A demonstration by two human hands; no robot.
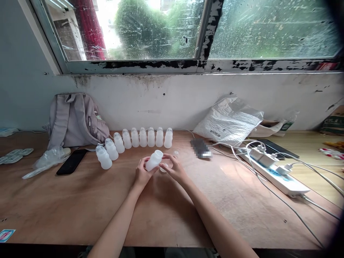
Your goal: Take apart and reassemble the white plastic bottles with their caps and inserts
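My left hand (142,172) grips a small white plastic bottle (154,159), tilted with its mouth toward the right. My right hand (174,167) is closed beside the bottle's mouth, its fingers around a small clear cap (164,167). Another clear cap (176,153) lies on the wooden table (80,208) just behind my right hand. A curved row of several capped white bottles (134,140) stands behind my hands, running from the left to the middle.
A grey backpack (75,120) leans on the wall at the left, with a black phone (71,162) and a crumpled clear bag (49,158) before it. At the right lie a white plastic bag (229,120), a power strip (279,179) with chargers and cables, and a blurred dark object (201,148).
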